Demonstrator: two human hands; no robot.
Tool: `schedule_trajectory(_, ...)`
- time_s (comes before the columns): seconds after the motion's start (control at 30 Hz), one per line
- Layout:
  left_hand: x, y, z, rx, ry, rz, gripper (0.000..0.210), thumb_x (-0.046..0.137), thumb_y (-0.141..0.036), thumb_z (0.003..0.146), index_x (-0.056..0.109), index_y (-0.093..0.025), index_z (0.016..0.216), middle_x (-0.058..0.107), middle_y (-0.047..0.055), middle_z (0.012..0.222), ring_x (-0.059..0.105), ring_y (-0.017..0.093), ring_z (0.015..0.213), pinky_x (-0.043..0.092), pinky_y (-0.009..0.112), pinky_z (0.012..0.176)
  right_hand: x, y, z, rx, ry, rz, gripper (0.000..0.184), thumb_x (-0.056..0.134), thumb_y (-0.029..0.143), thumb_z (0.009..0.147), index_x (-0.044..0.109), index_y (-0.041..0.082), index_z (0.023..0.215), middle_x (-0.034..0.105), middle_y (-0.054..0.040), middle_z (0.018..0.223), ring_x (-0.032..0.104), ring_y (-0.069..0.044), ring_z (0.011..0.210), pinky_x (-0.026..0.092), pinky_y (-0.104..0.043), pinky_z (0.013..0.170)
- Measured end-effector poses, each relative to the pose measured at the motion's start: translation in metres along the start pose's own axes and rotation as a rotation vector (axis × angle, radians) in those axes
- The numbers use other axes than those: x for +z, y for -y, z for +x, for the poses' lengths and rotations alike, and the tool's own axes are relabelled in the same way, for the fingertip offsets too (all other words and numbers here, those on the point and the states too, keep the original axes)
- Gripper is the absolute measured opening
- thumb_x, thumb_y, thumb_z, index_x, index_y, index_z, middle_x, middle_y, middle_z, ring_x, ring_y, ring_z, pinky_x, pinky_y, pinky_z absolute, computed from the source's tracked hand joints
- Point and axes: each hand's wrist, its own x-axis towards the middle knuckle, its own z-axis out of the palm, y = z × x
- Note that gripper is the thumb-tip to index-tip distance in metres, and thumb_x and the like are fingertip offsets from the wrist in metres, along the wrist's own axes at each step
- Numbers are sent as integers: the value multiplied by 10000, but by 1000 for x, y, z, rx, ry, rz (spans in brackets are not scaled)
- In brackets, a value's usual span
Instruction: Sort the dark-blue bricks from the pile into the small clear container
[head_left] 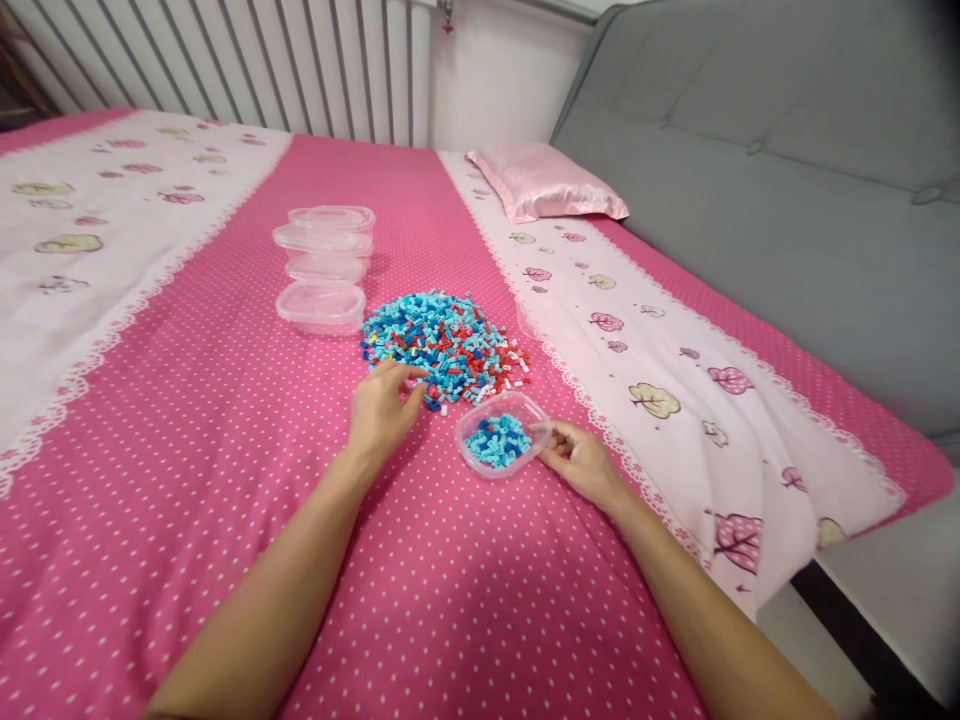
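A loose pile of small plastic building bricks [442, 340], mostly light blue with dark blue, red and a few white ones, lies on the pink bedspread. At its near left edge is my left hand [384, 408], thumb and forefinger apart, with no brick visible between them. My right hand [581, 458] grips the right rim of a clear plastic container [481, 468], thumb and fingers closed on it. Light and dark blue bricks, with a bit of red among them, cover the container's bottom. It sits just in front of the pile.
Several clear plastic containers [321, 308] stand in a row behind and left of the pile. A pale pink pillow [547, 182] rests at the back by the grey padded headboard [750, 130]. A white radiator [300, 70] runs along the far side.
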Motion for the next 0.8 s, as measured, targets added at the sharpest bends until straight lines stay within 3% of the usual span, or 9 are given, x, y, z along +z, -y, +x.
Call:
schedule_trajectory(0.13, -1, -28, -7, 189, -6, -285, 148, 558, -262, 780, 658, -163, 825, 630, 25, 732, 552, 110, 650, 446, 239, 644, -1, 1, -1, 0, 2, 54, 365, 565, 267, 703, 617, 138, 1040, 600, -23, 710, 526, -132, 598, 450, -256, 581)
schedule_trajectory(0.23, 2, -44, -17, 349, 103, -379, 150, 567, -263, 786, 650, -174, 873, 638, 43, 844, 577, 129, 795, 461, 273, 744, -3, 3, -3, -2, -3, 179, 374, 546, 253, 700, 587, 157, 1059, 634, -42, 841, 551, -147, 673, 460, -267, 621)
schedule_trajectory(0.33, 7, -50, -25, 392, 192, -296, 191, 574, -258, 761, 648, -179, 919, 598, 80, 1005, 550, 178, 958, 439, 355, 859, -3, 9, -4, -17, 7, 308, 348, 487, 266, 749, 580, 180, 1074, 643, -40, 926, 576, -175, 799, 461, -298, 716)
schedule_trajectory(0.43, 12, -48, -29, 388, 225, -175, 255, 571, -207, 707, 642, -184, 950, 528, 103, 1145, 489, 228, 1081, 401, 416, 923, 1, 19, -5, -4, -59, 262, 299, 463, 340, 806, 613, 186, 1012, 650, -36, 933, 576, -195, 861, 444, -319, 774)
schedule_trajectory(0.57, 14, -45, -29, 375, 248, -72, 314, 543, -159, 668, 629, -178, 970, 487, 109, 1212, 459, 250, 1122, 390, 435, 940, 12, 36, -6, 9, -219, 116, 353, 482, 440, 821, 607, 159, 994, 636, -59, 937, 569, -198, 830, 444, -322, 752)
schedule_trajectory(0.8, 9, -46, -30, 407, 283, 111, 349, 533, -129, 671, 627, -171, 1004, 470, 126, 1262, 450, 266, 1140, 390, 437, 939, 16, 56, -13, -87, -265, -8, 285, 501, 365, 835, 586, 161, 1014, 593, -54, 883, 547, -162, 748, 447, -281, 676)
